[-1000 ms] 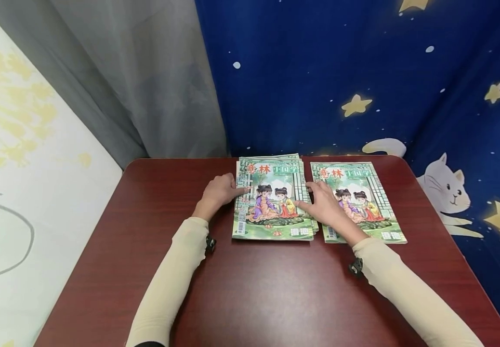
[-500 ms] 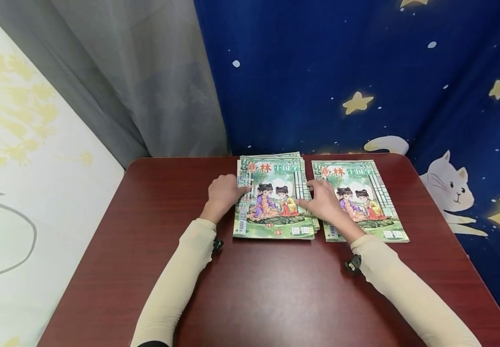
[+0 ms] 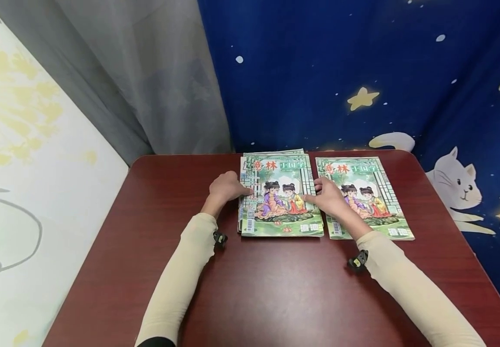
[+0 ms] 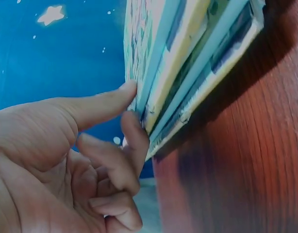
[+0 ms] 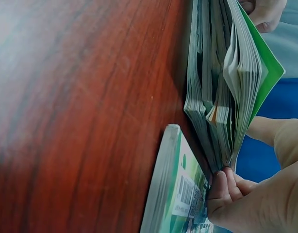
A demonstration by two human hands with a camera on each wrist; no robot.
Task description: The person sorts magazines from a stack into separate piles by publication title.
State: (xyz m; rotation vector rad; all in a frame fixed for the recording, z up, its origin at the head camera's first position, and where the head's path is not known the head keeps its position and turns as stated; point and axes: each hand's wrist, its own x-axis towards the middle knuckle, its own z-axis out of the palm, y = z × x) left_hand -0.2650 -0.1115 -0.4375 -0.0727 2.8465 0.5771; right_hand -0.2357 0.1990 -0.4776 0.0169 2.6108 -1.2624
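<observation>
A stack of magazines point(image 3: 282, 219) lies at the back middle of the table, its top cover green with two cartoon figures in robes. My left hand point(image 3: 225, 189) holds the stack's left side, thumb on the cover's edge; in the left wrist view its curled fingers point(image 4: 134, 141) touch the spines. From the other side my right hand point(image 3: 330, 196) grips the stack, thumb over the cover and fingertips point(image 5: 222, 191) against the page edges. Those page edges point(image 5: 222, 92) lie unevenly, fanned apart in places. Just right of it lies another magazine point(image 3: 384, 193) with the same cover, partly under my right wrist.
The dark red wooden table point(image 3: 271, 289) has its back edge close to a blue star-patterned curtain point(image 3: 319, 72) and a grey curtain point(image 3: 167, 72). A white patterned wall or cloth point(image 3: 16, 168) borders its left side.
The top magazine has shifted slightly right over those below, whose edges now show at the left instead of the lower right. Both hands stay on the stack. The head view has moved a little.
</observation>
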